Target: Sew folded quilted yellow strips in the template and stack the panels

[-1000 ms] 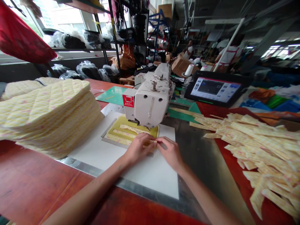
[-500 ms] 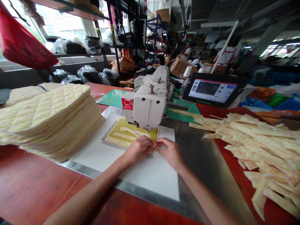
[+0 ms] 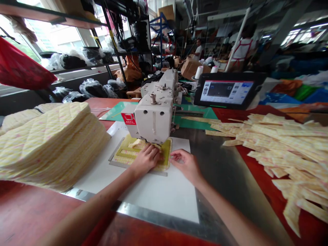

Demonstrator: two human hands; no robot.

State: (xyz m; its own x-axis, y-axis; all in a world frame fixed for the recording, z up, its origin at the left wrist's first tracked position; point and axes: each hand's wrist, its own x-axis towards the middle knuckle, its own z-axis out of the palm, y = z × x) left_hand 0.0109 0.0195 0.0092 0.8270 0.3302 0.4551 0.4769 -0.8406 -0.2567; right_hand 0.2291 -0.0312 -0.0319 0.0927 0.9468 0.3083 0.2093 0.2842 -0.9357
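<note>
Quilted strip [image 3: 137,145] lies in one yellow sewing template [image 3: 167,150] under one sewing machine [image 3: 153,118]; the left hand [image 3: 146,160] presses flat on it, ungripping, and the open right hand [image 3: 186,165] holds nothing, just beside.

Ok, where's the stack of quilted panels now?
The stack of quilted panels lies at the left of the head view, just left of the white sewing machine.

Strong daylight comes from the windows [image 3: 55,34] at upper left and burns them white; the right hand [image 3: 186,165] throws only soft shadow, and the frame edges look bent and stretched.
</note>
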